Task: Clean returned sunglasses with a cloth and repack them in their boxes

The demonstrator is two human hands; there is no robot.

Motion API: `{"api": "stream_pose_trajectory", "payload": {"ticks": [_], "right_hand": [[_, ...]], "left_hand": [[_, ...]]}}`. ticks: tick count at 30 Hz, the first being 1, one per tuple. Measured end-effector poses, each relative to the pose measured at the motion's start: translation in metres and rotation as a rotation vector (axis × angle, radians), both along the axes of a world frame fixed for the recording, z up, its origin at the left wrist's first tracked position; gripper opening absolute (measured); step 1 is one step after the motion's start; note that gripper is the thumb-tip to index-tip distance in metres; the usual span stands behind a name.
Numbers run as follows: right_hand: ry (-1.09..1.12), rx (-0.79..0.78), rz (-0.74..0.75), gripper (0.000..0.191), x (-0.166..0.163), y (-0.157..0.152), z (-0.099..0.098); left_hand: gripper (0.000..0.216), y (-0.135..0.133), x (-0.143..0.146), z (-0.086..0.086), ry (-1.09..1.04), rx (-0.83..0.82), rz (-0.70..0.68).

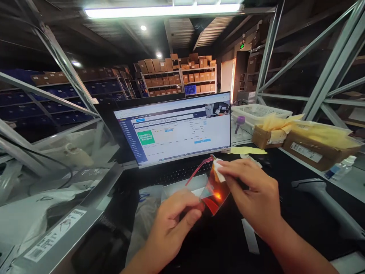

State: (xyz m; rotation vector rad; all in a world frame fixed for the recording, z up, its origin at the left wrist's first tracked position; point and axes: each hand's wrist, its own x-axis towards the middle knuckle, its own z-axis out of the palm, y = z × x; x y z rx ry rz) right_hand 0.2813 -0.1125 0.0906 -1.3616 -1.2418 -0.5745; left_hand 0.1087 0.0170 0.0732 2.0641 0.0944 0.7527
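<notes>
A pair of glasses with large, shiny red-orange lenses [218,198] and a thin reddish temple arm [199,169] is held up over the dark desk. My left hand [175,222] is closed, with thumb and forefinger pinching the near left edge of the glasses. With its fingers pressed together, my right hand [253,188] grips a small white cloth [219,171] against the upper part of the lens. Behind my left hand lie a pale open box [185,184] and a clear plastic bag [146,213]. A white strip [250,236] lies below my right hand.
A lit computer screen [173,144] stands ahead. To the right are a barcode scanner [327,201], clear bottle [343,167], cardboard box [306,150] and white basket [262,112]. At left sits a grey box with a label [55,236]. Metal rack posts frame the desk.
</notes>
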Motion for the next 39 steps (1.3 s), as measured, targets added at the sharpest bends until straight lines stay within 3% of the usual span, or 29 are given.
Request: {"api": "stream_pose_trajectory", "payload": {"ticks": [3, 7, 10, 13, 16, 24, 28, 32, 34, 39], "right_hand": [[-0.152, 0.051, -0.008, 0.025, -0.023, 0.005, -0.009], [-0.391, 0.249, -0.104, 0.03, -0.058, 0.012, -0.026], [-0.357, 0.212, -0.106, 0.03, -0.046, 0.01, -0.023], [-0.135, 0.089, -0.07, 0.027, -0.013, 0.005, -0.009], [0.034, 0.077, -0.025, 0.024, 0.001, 0.004, -0.001], [-0.365, 0.158, -0.13, 0.027, -0.059, 0.005, -0.023], [-0.388, 0.15, -0.09, 0.026, -0.038, 0.005, -0.016], [-0.024, 0.166, -0.022, 0.026, -0.011, 0.009, -0.006], [0.027, 0.172, -0.004, 0.026, -0.01, 0.011, -0.006], [-0.299, 0.165, -0.119, 0.025, -0.036, 0.007, -0.015]], "left_hand": [[0.011, 0.001, 0.0, -0.002, -0.017, -0.012, 0.032], [0.014, 0.004, -0.002, -0.003, -0.051, -0.026, 0.076], [0.017, 0.006, -0.002, -0.004, -0.069, -0.019, 0.073], [0.021, 0.006, 0.0, -0.004, -0.072, 0.005, 0.055], [0.023, 0.007, 0.003, -0.006, -0.06, 0.02, 0.067], [0.018, 0.012, -0.004, -0.016, -0.101, -0.102, 0.144], [0.019, 0.014, -0.005, -0.022, -0.117, -0.148, 0.113], [0.022, 0.015, -0.002, -0.02, -0.147, -0.087, 0.122], [0.021, 0.014, 0.0, -0.017, -0.167, -0.05, 0.134], [0.017, 0.015, 0.0, -0.018, -0.209, -0.057, 0.173]]}}
